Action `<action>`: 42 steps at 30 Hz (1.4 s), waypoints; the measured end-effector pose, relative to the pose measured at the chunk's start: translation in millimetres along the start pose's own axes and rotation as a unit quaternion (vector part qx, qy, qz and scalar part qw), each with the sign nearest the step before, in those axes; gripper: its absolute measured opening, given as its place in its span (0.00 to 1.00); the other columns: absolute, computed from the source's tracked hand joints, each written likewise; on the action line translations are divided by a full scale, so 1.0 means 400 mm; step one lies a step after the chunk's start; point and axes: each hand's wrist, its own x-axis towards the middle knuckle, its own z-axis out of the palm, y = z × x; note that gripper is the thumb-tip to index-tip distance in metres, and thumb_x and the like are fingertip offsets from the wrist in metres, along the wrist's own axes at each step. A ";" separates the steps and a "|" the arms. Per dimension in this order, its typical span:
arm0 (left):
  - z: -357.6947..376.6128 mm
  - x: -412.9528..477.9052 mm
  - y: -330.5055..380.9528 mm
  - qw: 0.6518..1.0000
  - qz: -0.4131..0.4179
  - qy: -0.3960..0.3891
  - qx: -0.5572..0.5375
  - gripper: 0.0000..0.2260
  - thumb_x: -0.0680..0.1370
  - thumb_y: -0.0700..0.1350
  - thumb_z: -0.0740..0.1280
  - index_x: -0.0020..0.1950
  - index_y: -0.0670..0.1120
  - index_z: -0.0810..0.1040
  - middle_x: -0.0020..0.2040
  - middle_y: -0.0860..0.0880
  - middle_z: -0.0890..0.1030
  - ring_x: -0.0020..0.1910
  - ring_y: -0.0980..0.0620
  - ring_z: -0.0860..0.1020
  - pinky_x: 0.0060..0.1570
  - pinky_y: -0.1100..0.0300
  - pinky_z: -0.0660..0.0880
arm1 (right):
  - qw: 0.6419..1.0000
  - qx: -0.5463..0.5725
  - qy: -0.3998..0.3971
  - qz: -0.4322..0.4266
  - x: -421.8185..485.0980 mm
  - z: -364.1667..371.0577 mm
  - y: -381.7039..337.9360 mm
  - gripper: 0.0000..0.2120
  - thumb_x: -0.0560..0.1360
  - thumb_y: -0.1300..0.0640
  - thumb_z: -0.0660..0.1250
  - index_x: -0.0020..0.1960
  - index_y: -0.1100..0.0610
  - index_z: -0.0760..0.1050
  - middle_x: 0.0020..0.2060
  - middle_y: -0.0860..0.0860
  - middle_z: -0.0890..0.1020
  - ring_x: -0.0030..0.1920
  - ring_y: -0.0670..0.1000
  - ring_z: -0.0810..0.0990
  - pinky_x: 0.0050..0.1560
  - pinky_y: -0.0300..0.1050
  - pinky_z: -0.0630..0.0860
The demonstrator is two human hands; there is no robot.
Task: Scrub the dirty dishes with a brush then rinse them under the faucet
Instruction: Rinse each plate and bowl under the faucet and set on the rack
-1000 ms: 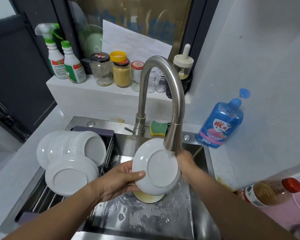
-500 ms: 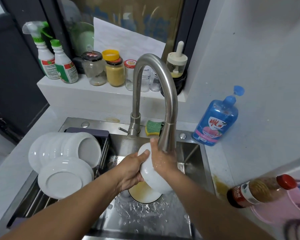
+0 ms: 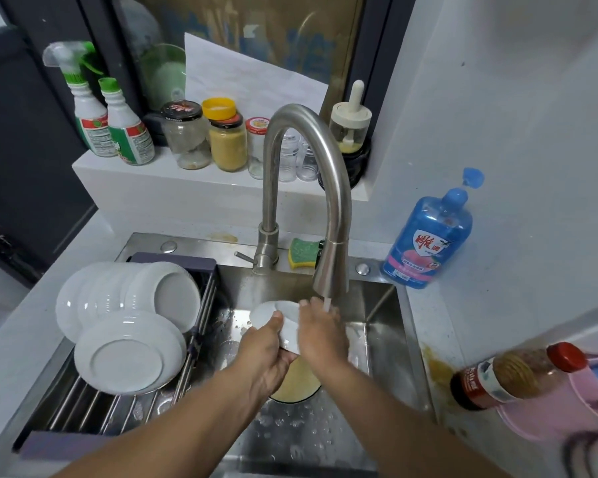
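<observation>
Head view: left hand [image 3: 263, 353] grips the white dish [image 3: 271, 313] at its lower rim. Right hand [image 3: 320, 334] lies flat-fingered on it, with the faucet [image 3: 330, 267] stream just beyond. Likely rinsing. Washed plates [image 3: 128, 353] sit left of the fingers; a soiled plate [image 3: 296, 384] waits beneath.

Faucet [image 3: 330, 267] hangs low over the back of the sink [image 3: 390, 326], narrowing the room beneath. Stacked plates [image 3: 128, 353] on the rack [image 3: 83, 405] block the left; the wet basin floor nearer the front lies open. A soap bottle [image 3: 428, 236] stands at the right rim.
</observation>
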 end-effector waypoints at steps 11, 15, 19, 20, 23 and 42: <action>-0.033 -0.049 0.102 0.993 -0.051 -0.097 0.049 0.13 0.84 0.38 0.63 0.66 0.34 0.74 0.51 0.36 0.85 0.50 0.40 0.84 0.39 0.41 0.84 | 0.970 0.173 -0.092 0.145 0.073 -0.112 0.039 0.23 0.82 0.40 0.57 0.60 0.58 0.77 0.57 0.60 0.82 0.58 0.62 0.80 0.64 0.60 0.77; -0.080 -0.036 0.148 0.969 -0.060 -0.191 0.147 0.18 0.80 0.42 0.66 0.70 0.39 0.75 0.63 0.38 0.82 0.56 0.42 0.84 0.53 0.40 0.81 | 0.943 0.267 -0.128 0.150 0.116 -0.126 0.060 0.26 0.70 0.35 0.70 0.53 0.56 0.85 0.47 0.57 0.88 0.51 0.63 0.86 0.62 0.64 0.78; -0.074 -0.013 0.137 0.947 0.057 -0.127 0.288 0.23 0.82 0.49 0.67 0.77 0.49 0.68 0.64 0.48 0.81 0.57 0.47 0.83 0.50 0.49 0.83 | 0.942 0.288 -0.099 0.142 0.085 -0.144 0.016 0.25 0.72 0.37 0.71 0.52 0.59 0.84 0.45 0.57 0.87 0.48 0.60 0.86 0.57 0.54 0.80; -0.070 -0.010 0.125 0.918 0.114 -0.094 0.367 0.26 0.82 0.53 0.66 0.78 0.50 0.64 0.65 0.50 0.78 0.60 0.47 0.81 0.54 0.50 0.80 | 0.953 0.263 -0.072 0.132 0.073 -0.146 0.010 0.20 0.76 0.41 0.69 0.50 0.59 0.82 0.42 0.55 0.86 0.45 0.57 0.84 0.51 0.49 0.79; -0.051 0.018 0.066 0.769 0.305 -0.093 0.554 0.28 0.82 0.65 0.58 0.78 0.53 0.63 0.71 0.50 0.73 0.72 0.46 0.70 0.71 0.46 0.68 | 0.985 0.162 -0.019 0.059 0.032 -0.139 -0.003 0.13 0.81 0.53 0.63 0.47 0.60 0.81 0.35 0.52 0.79 0.36 0.53 0.76 0.37 0.44 0.69; -0.005 0.065 0.027 0.924 0.155 0.009 0.348 0.28 0.82 0.67 0.53 0.50 0.48 0.83 0.46 0.45 0.86 0.46 0.46 0.82 0.45 0.52 0.78 | 0.931 0.338 0.085 0.107 0.023 -0.144 0.030 0.23 0.84 0.43 0.58 0.40 0.58 0.76 0.39 0.55 0.81 0.40 0.53 0.78 0.46 0.49 0.74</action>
